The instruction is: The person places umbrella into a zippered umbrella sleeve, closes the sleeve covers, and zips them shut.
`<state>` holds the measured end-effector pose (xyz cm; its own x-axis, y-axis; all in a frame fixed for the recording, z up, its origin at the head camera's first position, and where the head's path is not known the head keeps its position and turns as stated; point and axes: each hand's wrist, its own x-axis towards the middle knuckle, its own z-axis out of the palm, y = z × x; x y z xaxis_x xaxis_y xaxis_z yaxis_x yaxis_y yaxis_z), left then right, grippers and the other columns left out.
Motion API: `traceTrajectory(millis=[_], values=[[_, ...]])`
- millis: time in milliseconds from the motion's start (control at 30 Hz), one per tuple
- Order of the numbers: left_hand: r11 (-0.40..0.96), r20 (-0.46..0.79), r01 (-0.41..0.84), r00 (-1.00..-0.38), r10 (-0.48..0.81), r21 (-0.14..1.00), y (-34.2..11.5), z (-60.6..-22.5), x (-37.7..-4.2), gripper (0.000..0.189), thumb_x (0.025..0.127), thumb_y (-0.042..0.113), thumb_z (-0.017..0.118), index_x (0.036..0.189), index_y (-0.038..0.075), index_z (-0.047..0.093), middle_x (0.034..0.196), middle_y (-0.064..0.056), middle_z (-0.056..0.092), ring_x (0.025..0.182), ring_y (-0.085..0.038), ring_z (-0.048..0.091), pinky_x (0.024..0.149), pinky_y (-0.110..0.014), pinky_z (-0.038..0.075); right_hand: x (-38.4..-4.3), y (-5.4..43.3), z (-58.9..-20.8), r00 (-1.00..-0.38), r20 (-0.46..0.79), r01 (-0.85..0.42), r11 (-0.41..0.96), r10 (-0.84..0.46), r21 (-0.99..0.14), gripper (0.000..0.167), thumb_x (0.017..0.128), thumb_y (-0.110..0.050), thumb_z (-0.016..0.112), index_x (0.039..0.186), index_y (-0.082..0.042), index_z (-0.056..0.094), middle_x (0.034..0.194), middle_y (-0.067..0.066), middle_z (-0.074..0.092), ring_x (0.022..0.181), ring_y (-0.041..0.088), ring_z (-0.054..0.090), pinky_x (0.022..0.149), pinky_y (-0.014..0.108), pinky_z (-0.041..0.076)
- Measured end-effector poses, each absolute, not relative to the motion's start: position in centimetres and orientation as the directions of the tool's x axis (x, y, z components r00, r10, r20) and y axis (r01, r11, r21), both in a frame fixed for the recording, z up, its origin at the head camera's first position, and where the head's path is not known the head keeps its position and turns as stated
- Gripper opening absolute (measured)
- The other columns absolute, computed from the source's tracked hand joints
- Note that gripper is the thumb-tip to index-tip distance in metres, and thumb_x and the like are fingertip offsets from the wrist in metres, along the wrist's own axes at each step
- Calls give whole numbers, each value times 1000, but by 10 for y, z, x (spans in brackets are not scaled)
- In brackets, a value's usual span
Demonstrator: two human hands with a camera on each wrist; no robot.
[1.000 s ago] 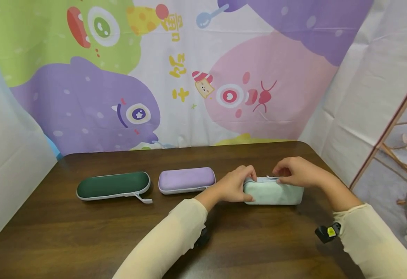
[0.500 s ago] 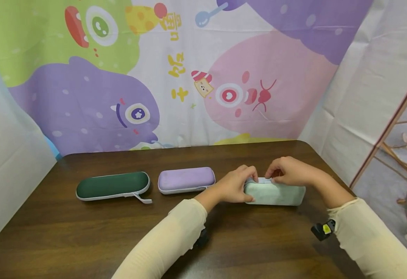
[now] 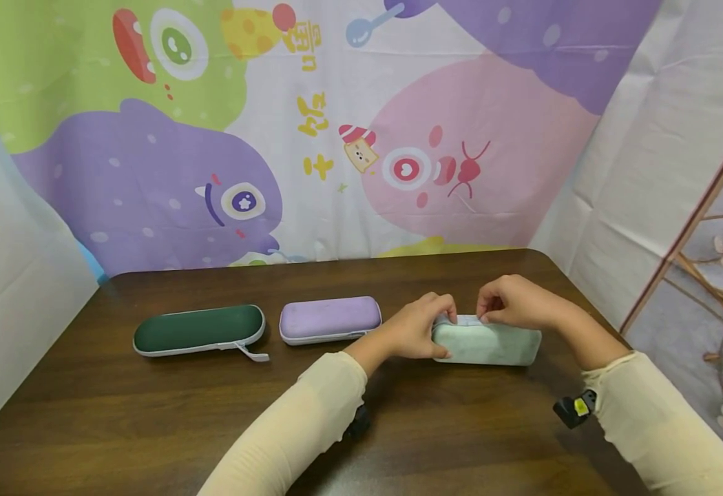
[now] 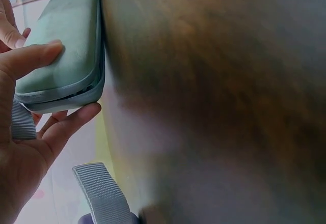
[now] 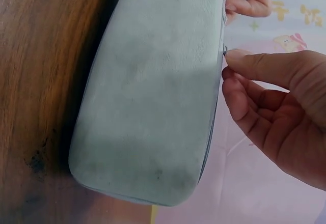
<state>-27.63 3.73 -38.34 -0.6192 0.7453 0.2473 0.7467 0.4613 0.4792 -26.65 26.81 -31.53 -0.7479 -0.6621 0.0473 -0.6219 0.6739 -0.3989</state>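
A pale green zippered case stands on its long side on the table. Around its left end my left hand grips it, thumb on the near face and fingers at the far side. My right hand is at the top edge, where thumb and forefinger pinch the small zipper pull. A narrow gap shows along the zipper seam at the end held by the left hand. A grey strap at that end lies partly behind the left hand's fingers.
A purple zippered case lies just left of my left hand. Farther left is a dark green case with a grey strap loop. The brown wooden table meets a cartoon-printed curtain at its back edge.
My right hand has slid left along the top edge of the pale green case, then slightly back to the right. The left hand keeps its hold and the case stays nearly in place.
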Motion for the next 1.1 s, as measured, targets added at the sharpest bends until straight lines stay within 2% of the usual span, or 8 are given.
traceTrajectory(millis=[367,767,1100], values=[[465,246,740,-626,740,485,39,-383,-277,52,69,23,89,103,19,50,102,1,51,89,-12,52,75,-23,45,-270,282,-315,-767,23,-585,684,-642,-435,14,82,-3,75,75,-13,69,70,-8,62,63,10,55,56,24,46],[476,227,711,-651,725,517,35,-383,-279,53,68,23,90,102,18,50,104,1,52,94,-12,51,79,-25,44,-273,303,-318,-817,7,-523,736,-577,-430,14,82,-2,74,75,-13,70,70,-7,64,64,10,58,57,26,48],[467,236,722,-640,731,511,34,-384,-278,53,68,23,90,102,19,50,102,1,52,92,-11,51,77,-24,44,-271,310,-321,-809,30,-538,719,-587,-441,12,82,-4,75,76,-13,70,71,-7,64,64,8,56,57,26,47]])
